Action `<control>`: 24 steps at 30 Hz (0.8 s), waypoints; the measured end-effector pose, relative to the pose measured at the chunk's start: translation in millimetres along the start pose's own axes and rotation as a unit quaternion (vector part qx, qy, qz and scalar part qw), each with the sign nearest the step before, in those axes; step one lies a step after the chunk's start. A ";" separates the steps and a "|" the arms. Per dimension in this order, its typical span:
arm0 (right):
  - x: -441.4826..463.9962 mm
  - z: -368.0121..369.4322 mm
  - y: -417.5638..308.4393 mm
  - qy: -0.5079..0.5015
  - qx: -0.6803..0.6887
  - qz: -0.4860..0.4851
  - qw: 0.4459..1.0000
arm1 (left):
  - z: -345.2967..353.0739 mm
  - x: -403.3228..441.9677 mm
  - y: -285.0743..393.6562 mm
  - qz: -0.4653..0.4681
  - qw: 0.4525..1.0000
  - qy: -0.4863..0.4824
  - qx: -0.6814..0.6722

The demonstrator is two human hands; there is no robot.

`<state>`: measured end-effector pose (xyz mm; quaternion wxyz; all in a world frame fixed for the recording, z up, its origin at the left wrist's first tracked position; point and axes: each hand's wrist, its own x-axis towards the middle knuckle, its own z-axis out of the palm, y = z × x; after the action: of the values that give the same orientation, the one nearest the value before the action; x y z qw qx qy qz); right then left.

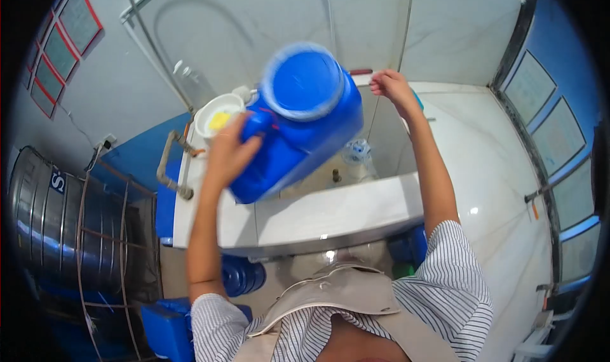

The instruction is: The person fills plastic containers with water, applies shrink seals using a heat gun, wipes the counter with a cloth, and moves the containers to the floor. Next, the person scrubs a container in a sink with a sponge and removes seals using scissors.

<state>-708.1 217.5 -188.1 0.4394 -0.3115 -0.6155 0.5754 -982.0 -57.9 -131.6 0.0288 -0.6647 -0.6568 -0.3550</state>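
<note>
A large blue plastic container [305, 133] with a round blue opening or lid ringed in pale white is tilted over the left part of a white-edged sink. My left hand [232, 147] is wrapped round the container's handle at its left side. To the right of the container, my right hand [391, 86] is raised over the sink's back right corner, apart from the container. Its fingers are curled together, and what they hold, if anything, is too small to name. A clear plastic item [357, 151] lies inside the sink.
A white bowl [206, 115] with something yellow stands at the sink's left corner, near a clear bottle [190, 82]. Pipes [166, 162] rise at the left edge. Blue containers [166, 327] stand below, beside a metal tank [63, 228].
</note>
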 end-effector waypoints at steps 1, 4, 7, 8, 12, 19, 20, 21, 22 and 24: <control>33.2 9.8 -1.8 -0.004 -0.014 -0.005 1.000 | 45.5 17.0 -16.3 -0.051 0.997 -0.038 -0.032; 136.7 39.5 29.7 -0.036 -0.039 0.067 0.996 | 156.2 58.6 -54.2 -0.111 0.987 -0.105 -0.041; 174.4 65.7 49.6 -0.104 -0.065 0.188 0.975 | 223.5 85.5 -91.3 -0.126 0.983 -0.128 -0.034; 181.8 68.8 57.1 -0.104 -0.065 0.194 0.973 | 235.1 99.9 -97.6 -0.122 0.981 -0.147 -0.029; 185.2 70.1 75.0 -0.173 -0.107 0.261 0.944 | 255.2 159.0 -105.1 -0.044 0.972 -0.226 0.055; 179.2 63.9 70.2 -0.103 0.006 0.232 0.967 | 273.9 164.5 -100.0 0.078 0.974 -0.213 0.019; 180.2 63.5 75.5 -0.076 0.040 0.215 0.973 | 264.8 153.1 -102.0 0.068 0.975 -0.212 0.019; 179.5 62.5 80.5 -0.086 0.039 0.217 0.971 | 253.6 140.6 -104.7 0.064 0.966 -0.247 0.027; 176.9 62.3 88.8 -0.108 0.002 0.228 0.968 | 243.1 122.7 -109.4 0.056 0.957 -0.284 0.034; 175.9 95.3 103.2 -0.140 -0.034 0.235 0.961 | 225.0 82.9 -117.1 0.042 0.971 -0.234 0.025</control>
<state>-880.2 347.3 -252.7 0.1905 -0.3782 -0.5998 0.6789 -998.5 142.2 -307.4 -0.0945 -0.7555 -0.6251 -0.1717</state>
